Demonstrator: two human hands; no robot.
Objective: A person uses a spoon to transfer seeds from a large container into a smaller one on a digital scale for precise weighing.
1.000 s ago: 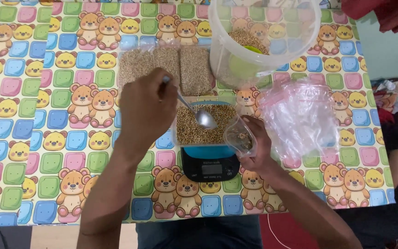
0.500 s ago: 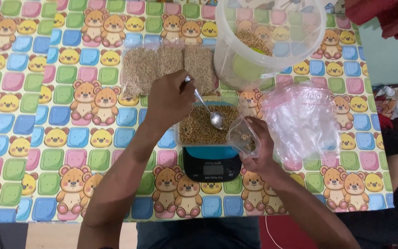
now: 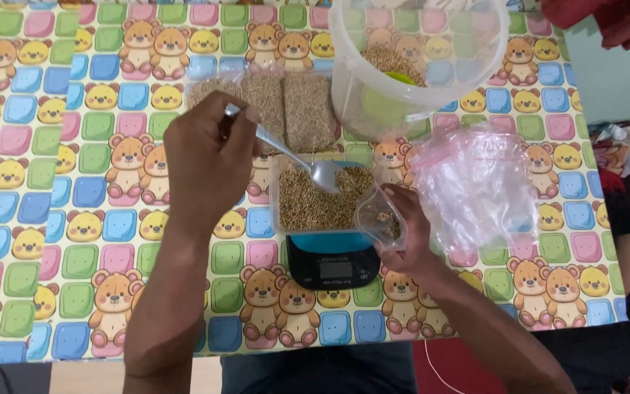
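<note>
Spoon (image 3: pixel 308 162) | left hand (image 3: pixel 209 157) grips | right hand (image 3: pixel 406 233) clamps small bag (image 3: pixel 379 219) | bucket (image 3: pixel 417 58) behind

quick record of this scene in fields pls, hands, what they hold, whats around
left hand: grips a metal spoon by its handle, bowl over the grain tray
right hand: holds a small clear bag open beside the tray
tray: clear, filled with brown grain, sitting on a small digital scale
filled packets: three flat bags of grain lying side by side behind the tray
bucket: large clear plastic, some grain and a green scoop inside
spare bags: loose clear pile right of the tray
surface: mat with bear pattern and coloured squares
</note>
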